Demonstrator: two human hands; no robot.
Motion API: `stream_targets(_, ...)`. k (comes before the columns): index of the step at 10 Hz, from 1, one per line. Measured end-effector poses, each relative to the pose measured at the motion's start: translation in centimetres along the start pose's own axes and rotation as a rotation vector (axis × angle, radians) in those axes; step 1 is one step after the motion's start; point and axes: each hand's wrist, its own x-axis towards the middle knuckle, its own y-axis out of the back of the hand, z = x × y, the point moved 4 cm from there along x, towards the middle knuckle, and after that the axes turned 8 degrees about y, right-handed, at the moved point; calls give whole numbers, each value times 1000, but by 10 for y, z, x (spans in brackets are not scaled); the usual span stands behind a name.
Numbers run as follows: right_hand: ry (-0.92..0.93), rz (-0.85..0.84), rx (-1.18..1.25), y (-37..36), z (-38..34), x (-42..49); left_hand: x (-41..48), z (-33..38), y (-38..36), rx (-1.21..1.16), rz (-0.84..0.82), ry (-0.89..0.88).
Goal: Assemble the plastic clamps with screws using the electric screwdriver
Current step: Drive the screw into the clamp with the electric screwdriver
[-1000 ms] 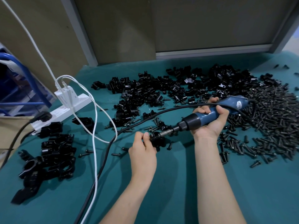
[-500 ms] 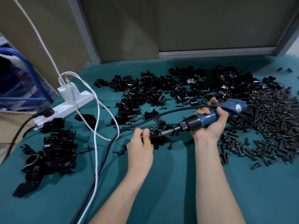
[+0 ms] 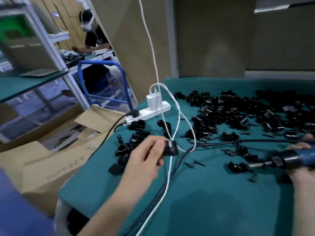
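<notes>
The left hand (image 3: 144,159) pinches a black clamp (image 3: 170,148) between thumb and fingers, above the counter (image 3: 213,193) and near the small heap of clamps (image 3: 129,147) on the left. The right hand (image 3: 305,177) grips the screwdriver (image 3: 289,159). This is probably a drop-off: release the clamp low onto the heap, clear of the white cable (image 3: 168,174).

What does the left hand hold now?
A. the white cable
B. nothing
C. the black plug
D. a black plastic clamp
D: the left hand pinches a black plastic clamp between its thumb and fingers.
</notes>
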Motion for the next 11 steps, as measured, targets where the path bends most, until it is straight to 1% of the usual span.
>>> stream_targets(1,1,49,-70,-9,14,0,29,16,61,569,290,-284)
stream_targets(2,4,116,-174,-24,13,13,77,6,81,1000,211,-246)
stream_targets(3,50,47,-218,-49,45,-37,104,-17,76,1275,18,-177)
stream_targets(4,116,26,-306,-84,83,-91,107,-21,74,1258,-16,-163)
stream_targets(5,58,52,-496,-92,79,-93,109,-14,72,1297,-18,-150)
stream_targets(6,160,63,-688,-96,75,-97,108,8,55,1191,85,-224)
stream_targets(7,219,72,-815,-94,74,-95,103,38,8,970,162,-494)
stream_targets(8,265,71,-911,-89,64,-90,118,45,-65,971,-76,-534)
stream_targets(9,245,70,-960,-83,60,-85,156,35,-125,1064,-215,-424)
stream_targets(10,234,51,-1005,-82,58,-82,196,30,-161,1131,-239,-346)
stream_targets(11,216,30,-1076,-80,59,-78,226,27,-189,1182,-287,-322)
